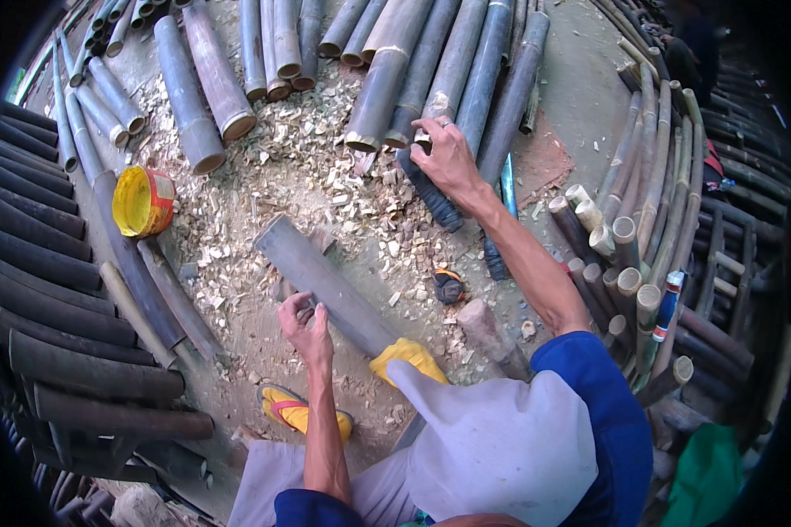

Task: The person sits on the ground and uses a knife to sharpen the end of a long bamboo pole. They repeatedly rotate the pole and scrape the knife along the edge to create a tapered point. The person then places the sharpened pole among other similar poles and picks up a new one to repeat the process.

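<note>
My left hand [306, 329] hovers just left of a grey bamboo tube [325, 277], its fingers loosely bent and apart, with nothing visible in them. The tube lies slantwise on the ground, its near end by my yellow-socked foot [404, 358]. Farther off, my right hand [450, 160] reaches forward with bent, spread fingers over the cut ends of several bamboo poles [448, 79]. Below that hand lies a dark, ribbed, wrapped handle [431, 193]; whether the palm touches it is hidden. A second dark wrapped handle [494, 259] lies to its right.
Pale wood chips [299, 149] cover much of the ground. A yellow tub [136, 202] stands at the left, beside rows of dark bamboo tubes [97, 364]. A small black-and-orange object [449, 286] and a wooden block [488, 329] lie near my knee. Bamboo poles [650, 193] crowd the right.
</note>
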`<action>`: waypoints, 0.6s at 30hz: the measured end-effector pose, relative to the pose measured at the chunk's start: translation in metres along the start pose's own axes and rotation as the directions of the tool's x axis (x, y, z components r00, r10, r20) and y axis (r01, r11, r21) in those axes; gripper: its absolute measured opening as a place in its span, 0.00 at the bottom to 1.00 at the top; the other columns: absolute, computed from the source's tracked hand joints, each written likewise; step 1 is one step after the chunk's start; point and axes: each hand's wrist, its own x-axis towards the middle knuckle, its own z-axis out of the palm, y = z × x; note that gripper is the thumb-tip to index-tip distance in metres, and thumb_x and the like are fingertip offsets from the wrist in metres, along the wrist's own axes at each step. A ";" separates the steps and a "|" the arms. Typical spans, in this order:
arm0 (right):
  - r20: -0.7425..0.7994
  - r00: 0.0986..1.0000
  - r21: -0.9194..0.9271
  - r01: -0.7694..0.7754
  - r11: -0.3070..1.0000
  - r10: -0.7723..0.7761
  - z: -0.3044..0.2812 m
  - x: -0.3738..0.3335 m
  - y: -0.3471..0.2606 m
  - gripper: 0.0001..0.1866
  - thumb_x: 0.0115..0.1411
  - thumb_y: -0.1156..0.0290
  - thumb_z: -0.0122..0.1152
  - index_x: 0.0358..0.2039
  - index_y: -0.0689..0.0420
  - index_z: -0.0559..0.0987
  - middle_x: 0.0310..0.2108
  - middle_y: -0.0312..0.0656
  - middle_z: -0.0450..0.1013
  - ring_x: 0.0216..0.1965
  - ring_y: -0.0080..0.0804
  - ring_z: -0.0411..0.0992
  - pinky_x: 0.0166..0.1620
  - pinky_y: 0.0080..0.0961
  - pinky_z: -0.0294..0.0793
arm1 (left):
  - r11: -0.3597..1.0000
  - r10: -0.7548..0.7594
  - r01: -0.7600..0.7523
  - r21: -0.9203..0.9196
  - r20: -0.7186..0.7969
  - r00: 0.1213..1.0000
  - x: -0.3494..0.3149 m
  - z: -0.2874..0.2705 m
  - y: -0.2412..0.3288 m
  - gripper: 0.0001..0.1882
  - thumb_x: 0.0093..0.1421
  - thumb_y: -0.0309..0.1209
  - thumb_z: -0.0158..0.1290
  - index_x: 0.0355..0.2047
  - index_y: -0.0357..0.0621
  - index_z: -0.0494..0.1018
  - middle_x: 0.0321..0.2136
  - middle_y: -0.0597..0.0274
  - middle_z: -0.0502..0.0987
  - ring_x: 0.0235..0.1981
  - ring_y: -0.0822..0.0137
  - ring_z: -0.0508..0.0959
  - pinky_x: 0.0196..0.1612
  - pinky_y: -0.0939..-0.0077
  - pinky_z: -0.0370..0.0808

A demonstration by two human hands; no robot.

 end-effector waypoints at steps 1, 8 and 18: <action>0.016 1.000 0.002 -0.004 1.000 0.004 0.004 -0.003 -0.003 0.18 0.50 0.72 0.60 0.42 0.64 0.76 0.36 0.56 0.72 0.41 0.53 0.72 0.47 0.42 0.72 | 1.000 0.003 -0.003 0.012 0.003 1.000 0.000 -0.001 -0.001 0.16 0.51 0.18 0.57 0.42 0.39 0.72 0.40 0.61 0.68 0.40 0.68 0.73 0.41 0.75 0.77; -0.014 0.999 -0.028 -0.049 0.998 0.049 0.027 -0.090 0.020 0.14 0.51 0.78 0.59 0.40 0.65 0.77 0.30 0.45 0.73 0.29 0.33 0.73 0.35 0.30 0.75 | 0.997 -0.068 0.068 -0.048 -0.002 0.998 -0.005 -0.002 -0.004 0.15 0.52 0.20 0.57 0.42 0.39 0.72 0.39 0.61 0.69 0.39 0.68 0.74 0.41 0.74 0.76; 0.299 0.854 0.512 -0.520 0.684 0.426 0.045 -0.030 -0.030 0.27 0.56 0.67 0.62 0.52 0.68 0.68 0.37 0.50 0.73 0.37 0.38 0.74 0.38 0.29 0.78 | 0.994 -0.099 0.097 -0.058 -0.030 0.995 -0.005 -0.001 -0.005 0.15 0.53 0.21 0.57 0.42 0.38 0.71 0.37 0.61 0.70 0.37 0.69 0.75 0.40 0.74 0.76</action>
